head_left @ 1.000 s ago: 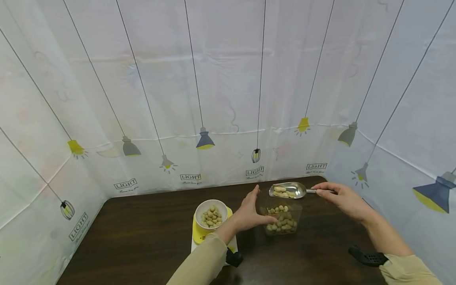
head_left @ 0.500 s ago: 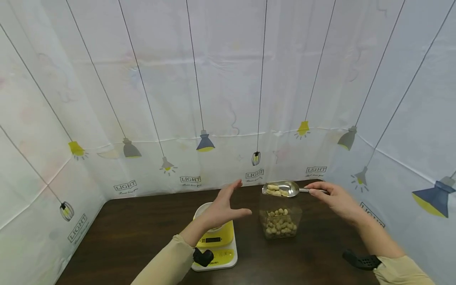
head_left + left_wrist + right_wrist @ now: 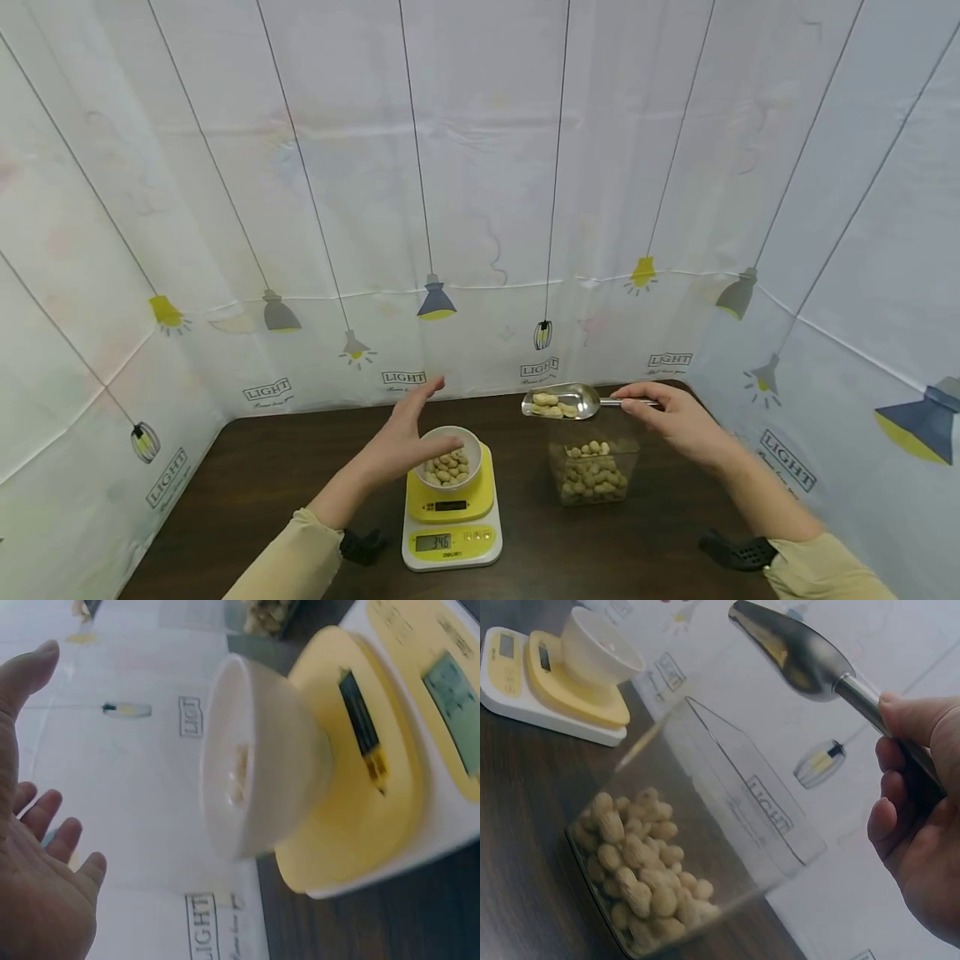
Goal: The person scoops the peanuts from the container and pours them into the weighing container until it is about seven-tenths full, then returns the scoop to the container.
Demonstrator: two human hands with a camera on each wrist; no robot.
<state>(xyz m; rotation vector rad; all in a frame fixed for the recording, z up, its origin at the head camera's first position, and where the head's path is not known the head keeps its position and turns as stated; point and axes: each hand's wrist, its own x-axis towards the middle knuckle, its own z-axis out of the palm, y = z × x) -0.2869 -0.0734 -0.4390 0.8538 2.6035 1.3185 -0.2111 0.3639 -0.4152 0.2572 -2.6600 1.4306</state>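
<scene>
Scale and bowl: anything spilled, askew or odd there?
Nothing stands out: the bowl sits upright on the scale, its peanuts lie inside, and no spilled ones show beside it. No damage shows on either.

1. The left hand (image 3: 41, 889) stands beside the bowl, apart from it, its thumb and 4 fingers spread and relaxed.
2. The white bowl (image 3: 289, 750) sits on the yellow platform of a digital kitchen scale (image 3: 349, 832); a few peanuts (image 3: 239, 776) show inside.
3. The scale's display (image 3: 454, 705) is too blurred to read.
4. More peanuts (image 3: 262, 615) fill a clear container, cut off by the top edge.
5. Behind hangs a white backdrop (image 3: 142, 780) printed "LIGHT"; dark wood tabletop (image 3: 337, 926) shows below.
</scene>
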